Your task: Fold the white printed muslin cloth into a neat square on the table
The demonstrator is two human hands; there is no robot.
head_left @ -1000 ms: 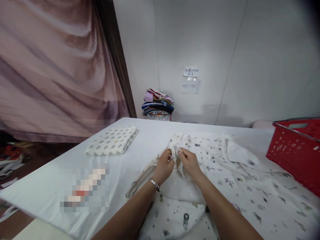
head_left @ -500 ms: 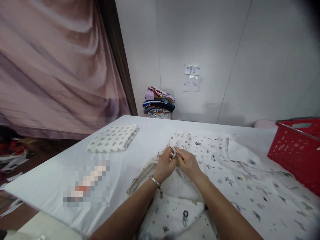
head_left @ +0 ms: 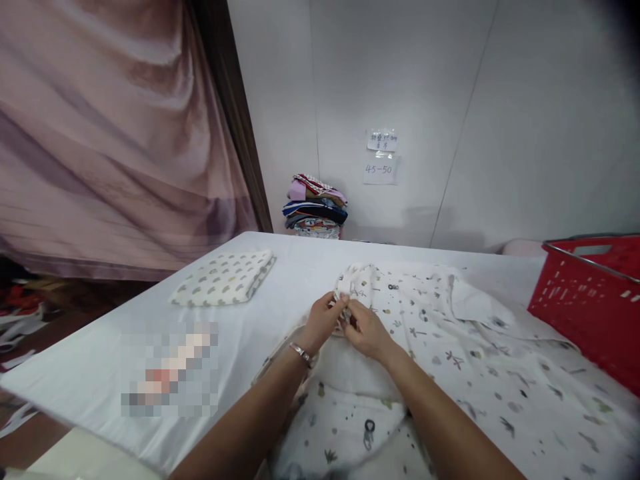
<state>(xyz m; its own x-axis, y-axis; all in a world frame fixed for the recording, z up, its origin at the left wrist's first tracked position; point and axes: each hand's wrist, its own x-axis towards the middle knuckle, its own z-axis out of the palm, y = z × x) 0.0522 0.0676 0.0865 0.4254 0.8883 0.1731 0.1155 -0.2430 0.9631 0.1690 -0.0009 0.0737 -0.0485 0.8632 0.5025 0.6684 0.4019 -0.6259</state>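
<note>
A large white cloth (head_left: 440, 340) printed with small trees, animals and dots lies spread over the right half of the table and hangs toward me. My left hand (head_left: 324, 320), with a silver bracelet at its wrist, pinches the cloth's edge near the middle. Close against it, my right hand (head_left: 366, 327) grips the same edge between thumb and fingers. The bit of edge between the fingertips is mostly hidden. Below the hands, the plain pale underside of the cloth (head_left: 350, 373) shows.
A folded cloth with grey cloud-like prints (head_left: 223, 279) lies at the left on the white table (head_left: 295, 267). A pixelated patch (head_left: 170, 370) covers something nearer. At the right stands a red basket (head_left: 590, 300). Folded fabrics (head_left: 316, 207) are stacked by the wall behind; a pink curtain (head_left: 100, 133) hangs left.
Both hands have shifted slightly left, still together on the cloth's edge, and their fingers have changed position on it. The whole view has moved a little.
</note>
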